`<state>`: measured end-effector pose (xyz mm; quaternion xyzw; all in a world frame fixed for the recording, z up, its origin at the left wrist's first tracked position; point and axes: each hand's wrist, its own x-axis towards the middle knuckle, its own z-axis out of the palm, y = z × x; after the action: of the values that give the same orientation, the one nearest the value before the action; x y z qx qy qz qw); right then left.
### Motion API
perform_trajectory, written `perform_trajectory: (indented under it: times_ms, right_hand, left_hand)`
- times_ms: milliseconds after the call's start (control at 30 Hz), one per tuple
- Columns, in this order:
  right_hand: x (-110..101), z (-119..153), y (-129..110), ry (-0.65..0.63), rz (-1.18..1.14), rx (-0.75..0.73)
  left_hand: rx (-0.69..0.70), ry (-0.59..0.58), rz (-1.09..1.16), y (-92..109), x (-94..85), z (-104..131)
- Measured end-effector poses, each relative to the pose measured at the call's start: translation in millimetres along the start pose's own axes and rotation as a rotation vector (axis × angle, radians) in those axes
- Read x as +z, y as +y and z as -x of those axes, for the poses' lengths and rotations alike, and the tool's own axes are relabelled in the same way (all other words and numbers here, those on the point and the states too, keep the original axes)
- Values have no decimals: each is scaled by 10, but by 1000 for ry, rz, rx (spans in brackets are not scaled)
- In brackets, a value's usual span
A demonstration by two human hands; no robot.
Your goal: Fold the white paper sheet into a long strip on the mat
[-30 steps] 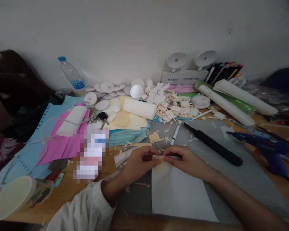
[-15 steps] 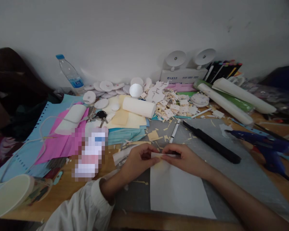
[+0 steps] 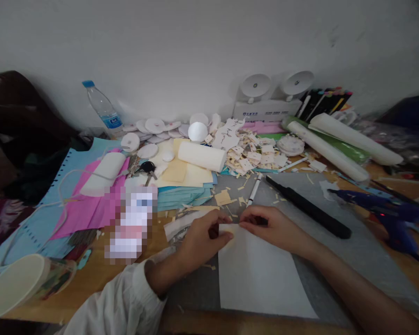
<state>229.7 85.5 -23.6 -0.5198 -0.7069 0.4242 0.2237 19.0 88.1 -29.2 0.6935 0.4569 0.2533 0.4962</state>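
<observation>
A white sheet (image 3: 261,274) lies on a grey cutting mat (image 3: 349,260) in front of me. My left hand (image 3: 202,239) pinches the sheet's top left corner, where the surface looks yellowish. My right hand (image 3: 274,228) presses its fingertips on the top edge just to the right, the thumbs almost meeting. Whether a small strip sits between the fingers is hidden. A white pen (image 3: 254,190) and a long black tool (image 3: 309,209) lie just beyond my hands.
Paper scraps (image 3: 254,156), white discs (image 3: 155,125), a white roll (image 3: 202,156), stacked coloured sheets (image 3: 91,204) and a water bottle (image 3: 103,109) crowd the back. Long rolls (image 3: 335,151) and a blue glue gun (image 3: 387,211) lie right. A paper cup (image 3: 17,284) sits near left.
My left hand has slid slightly down and toward me along the sheet's corner; the right hand's fingers stay on the top edge. The sheet has barely shifted.
</observation>
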Motion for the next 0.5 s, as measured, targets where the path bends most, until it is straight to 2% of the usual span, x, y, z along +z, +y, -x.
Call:
perform_trajectory:
  times_ms: [133, 267, 367, 433, 500]
  right_hand:
    - [25, -9, 38, -6, 46, -14]
    - [51, -21, 63, 14, 98, -59]
    - [39, -29, 57, 9, 134, -85]
    - [27, -29, 41, 0, 157, -101]
    - [21, -23, 21, -1, 189, -125]
  left_hand:
    - [106, 4, -184, 10, -14, 44]
    - [390, 71, -392, 58, -149, 31]
    - [512, 130, -524, 96, -276, 6]
    - [560, 114, -580, 107, -323, -3]
    - [628, 38, -643, 103, -324, -5]
